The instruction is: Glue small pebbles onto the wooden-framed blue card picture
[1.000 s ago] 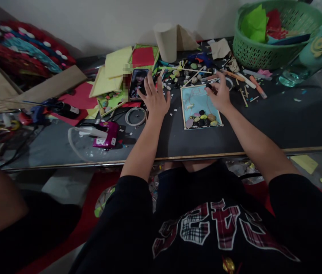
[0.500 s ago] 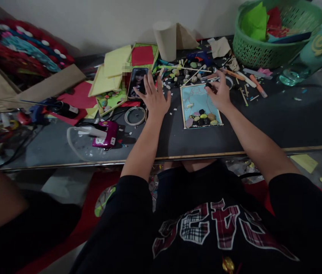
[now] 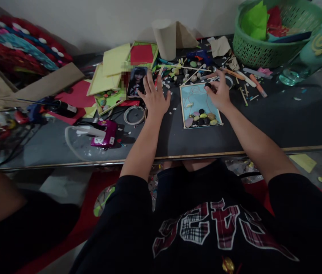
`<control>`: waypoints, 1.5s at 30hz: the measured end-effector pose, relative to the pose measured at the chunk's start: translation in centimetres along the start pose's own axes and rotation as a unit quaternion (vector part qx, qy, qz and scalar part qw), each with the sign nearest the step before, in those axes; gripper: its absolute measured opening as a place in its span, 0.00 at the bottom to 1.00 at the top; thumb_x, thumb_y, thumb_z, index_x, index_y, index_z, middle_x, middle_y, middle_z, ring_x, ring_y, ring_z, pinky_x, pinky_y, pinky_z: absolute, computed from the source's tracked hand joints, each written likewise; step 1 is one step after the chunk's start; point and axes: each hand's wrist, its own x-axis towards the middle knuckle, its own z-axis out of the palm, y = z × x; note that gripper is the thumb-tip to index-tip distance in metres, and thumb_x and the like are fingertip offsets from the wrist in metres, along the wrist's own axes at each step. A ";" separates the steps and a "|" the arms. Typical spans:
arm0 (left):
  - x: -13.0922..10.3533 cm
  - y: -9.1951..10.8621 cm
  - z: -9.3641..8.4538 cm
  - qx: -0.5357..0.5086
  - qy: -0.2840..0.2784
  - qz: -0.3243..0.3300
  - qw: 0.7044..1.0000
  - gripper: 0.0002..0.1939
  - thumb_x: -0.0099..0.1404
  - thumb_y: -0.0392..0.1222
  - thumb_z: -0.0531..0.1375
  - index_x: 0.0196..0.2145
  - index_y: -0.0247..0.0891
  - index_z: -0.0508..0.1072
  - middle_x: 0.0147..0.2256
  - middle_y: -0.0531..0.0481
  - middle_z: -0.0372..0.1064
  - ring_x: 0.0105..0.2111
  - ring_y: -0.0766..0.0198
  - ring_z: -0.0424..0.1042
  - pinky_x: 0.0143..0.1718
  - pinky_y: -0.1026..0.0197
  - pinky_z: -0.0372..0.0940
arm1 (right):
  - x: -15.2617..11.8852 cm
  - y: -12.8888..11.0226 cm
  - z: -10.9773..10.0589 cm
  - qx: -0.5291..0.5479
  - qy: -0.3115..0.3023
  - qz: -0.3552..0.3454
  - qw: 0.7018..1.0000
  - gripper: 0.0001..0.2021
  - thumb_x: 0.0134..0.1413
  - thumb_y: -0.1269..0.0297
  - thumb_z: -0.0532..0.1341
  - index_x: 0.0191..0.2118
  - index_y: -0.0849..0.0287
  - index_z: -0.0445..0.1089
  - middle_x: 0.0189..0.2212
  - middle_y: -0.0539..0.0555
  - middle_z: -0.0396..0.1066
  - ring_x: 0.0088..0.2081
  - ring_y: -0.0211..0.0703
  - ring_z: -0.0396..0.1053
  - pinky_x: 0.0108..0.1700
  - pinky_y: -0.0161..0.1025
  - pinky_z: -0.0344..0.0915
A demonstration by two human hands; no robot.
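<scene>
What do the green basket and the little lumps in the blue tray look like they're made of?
The green basket looks like moulded plastic: an even perforated lattice with a slight sheen. The lumps look like painted pebbles, rounded, matte and varied in colour, though clay is possible. The blue tray is probably card.

Left hand (image 3: pixel 155 97) splayed, right hand (image 3: pixel 220 92) curled

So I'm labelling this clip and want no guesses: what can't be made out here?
Head view only:
- Dark thing at the right hand: fingers cover it; too small to name.
- Patch beside the phone: pixelated.
- Green basket: top cut by the frame edge.
- Left hand: palm hidden underneath.
</scene>
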 end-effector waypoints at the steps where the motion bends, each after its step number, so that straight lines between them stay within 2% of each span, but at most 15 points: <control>1: 0.0 0.0 0.0 -0.002 -0.003 -0.001 1.000 0.37 0.64 0.65 0.56 0.61 0.36 0.64 0.67 0.35 0.54 0.70 0.41 0.42 0.64 0.29 0.42 | 0.0 0.0 0.0 0.000 -0.003 -0.002 1.000 0.38 0.59 0.47 0.58 0.68 0.56 0.42 0.43 0.60 0.76 0.40 0.52 0.76 0.45 0.55 0.73; 3: 0.0 0.1 -0.1 -0.001 -0.013 0.002 1.000 0.36 0.65 0.62 0.56 0.62 0.37 0.63 0.68 0.35 0.53 0.71 0.39 0.40 0.63 0.26 0.41 | 0.0 0.1 0.0 0.000 -0.007 -0.006 1.000 0.39 0.59 0.45 0.57 0.68 0.56 0.42 0.43 0.60 0.76 0.40 0.52 0.76 0.45 0.55 0.73; 6: 0.1 0.3 0.0 0.008 -0.011 0.008 1.000 0.34 0.65 0.59 0.55 0.63 0.39 0.61 0.68 0.40 0.55 0.72 0.43 0.35 0.64 0.23 0.37 | 0.0 0.2 0.0 -0.003 0.001 -0.009 1.000 0.39 0.59 0.43 0.56 0.68 0.57 0.42 0.43 0.60 0.76 0.39 0.52 0.76 0.44 0.55 0.73; 11: -0.1 1.0 0.0 0.021 -0.026 0.075 0.997 0.33 0.58 0.53 0.58 0.61 0.53 0.56 0.66 0.50 0.59 0.72 0.53 0.34 0.66 0.24 0.39 | 0.0 -0.2 -0.1 -0.006 0.007 -0.013 1.000 0.39 0.60 0.39 0.54 0.68 0.55 0.44 0.43 0.60 0.76 0.37 0.52 0.76 0.44 0.56 0.74; 13: -0.3 1.5 -0.2 0.028 -0.044 0.102 0.993 0.30 0.61 0.52 0.55 0.61 0.51 0.57 0.67 0.49 0.56 0.71 0.50 0.39 0.67 0.26 0.40 | -0.2 -0.8 -0.2 -0.008 0.006 -0.015 1.000 0.37 0.62 0.39 0.52 0.68 0.55 0.44 0.43 0.60 0.76 0.37 0.52 0.76 0.45 0.56 0.74; 16: -0.4 2.4 0.0 0.018 -0.088 0.143 0.986 0.28 0.70 0.56 0.46 0.62 0.44 0.63 0.68 0.42 0.55 0.69 0.44 0.52 0.68 0.31 0.43 | -0.9 -2.8 -0.3 0.001 -0.011 -0.028 1.000 0.35 0.65 0.41 0.50 0.69 0.55 0.43 0.46 0.60 0.76 0.41 0.52 0.77 0.49 0.56 0.74; 20: -0.5 2.7 1.3 -0.028 -0.123 0.179 0.976 0.33 0.73 0.60 0.42 0.65 0.38 0.60 0.62 0.35 0.63 0.64 0.48 0.62 0.66 0.44 0.55 | -2.2 -6.1 -0.1 0.033 -0.096 -0.049 0.994 0.35 0.66 0.45 0.52 0.70 0.56 0.40 0.46 0.59 0.76 0.43 0.50 0.77 0.51 0.54 0.73; 23: -0.6 2.2 2.5 -0.046 -0.140 0.226 0.963 0.33 0.73 0.62 0.40 0.59 0.37 0.67 0.54 0.36 0.71 0.57 0.50 0.69 0.60 0.48 0.63 | -2.7 -7.5 0.1 0.074 -0.137 -0.054 0.986 0.36 0.65 0.49 0.54 0.70 0.57 0.40 0.42 0.57 0.77 0.42 0.50 0.76 0.53 0.55 0.71; 25: -0.7 1.8 3.0 -0.054 -0.123 0.250 0.959 0.33 0.73 0.63 0.40 0.52 0.38 0.73 0.49 0.37 0.75 0.52 0.51 0.72 0.54 0.50 0.67 | -2.9 -7.8 0.1 0.104 -0.152 -0.039 0.982 0.37 0.64 0.50 0.56 0.70 0.57 0.41 0.41 0.56 0.77 0.41 0.51 0.76 0.54 0.56 0.70; 29: -0.7 1.4 3.2 -0.076 -0.061 0.254 0.962 0.25 0.73 0.59 0.46 0.45 0.42 0.77 0.41 0.44 0.78 0.45 0.56 0.75 0.47 0.55 0.68 | -3.0 -7.9 0.0 0.127 -0.174 0.002 0.977 0.38 0.62 0.53 0.59 0.71 0.55 0.43 0.39 0.54 0.78 0.41 0.52 0.76 0.55 0.59 0.69; 32: -0.8 1.3 3.2 -0.090 -0.050 0.255 0.961 0.24 0.73 0.59 0.48 0.40 0.42 0.78 0.37 0.45 0.79 0.41 0.57 0.76 0.44 0.55 0.68 | -3.1 -7.9 -0.1 0.142 -0.189 0.010 0.972 0.38 0.60 0.56 0.59 0.72 0.54 0.43 0.38 0.53 0.78 0.40 0.50 0.76 0.57 0.58 0.69; 35: -0.9 1.4 3.3 -0.107 -0.043 0.257 0.959 0.25 0.73 0.60 0.49 0.39 0.42 0.78 0.36 0.45 0.79 0.40 0.57 0.76 0.43 0.55 0.68 | -3.1 -7.9 0.0 0.178 -0.202 0.016 0.963 0.38 0.60 0.56 0.59 0.72 0.52 0.43 0.42 0.53 0.78 0.40 0.48 0.76 0.56 0.57 0.69; 40: -1.1 2.0 2.8 -0.107 -0.024 0.260 0.959 0.22 0.74 0.56 0.49 0.40 0.41 0.77 0.38 0.44 0.78 0.42 0.58 0.76 0.47 0.54 0.68 | -2.7 -7.3 1.0 0.275 -0.208 0.044 0.938 0.36 0.59 0.48 0.62 0.67 0.51 0.49 0.48 0.55 0.76 0.46 0.47 0.76 0.56 0.54 0.70; 45: -1.5 2.6 2.0 -0.107 0.003 0.252 0.962 0.24 0.75 0.56 0.45 0.42 0.40 0.76 0.40 0.43 0.77 0.44 0.57 0.76 0.52 0.51 0.67 | -2.8 -7.6 1.3 0.377 -0.213 0.065 0.899 0.46 0.46 0.34 0.66 0.64 0.51 0.51 0.48 0.55 0.75 0.48 0.48 0.75 0.57 0.53 0.70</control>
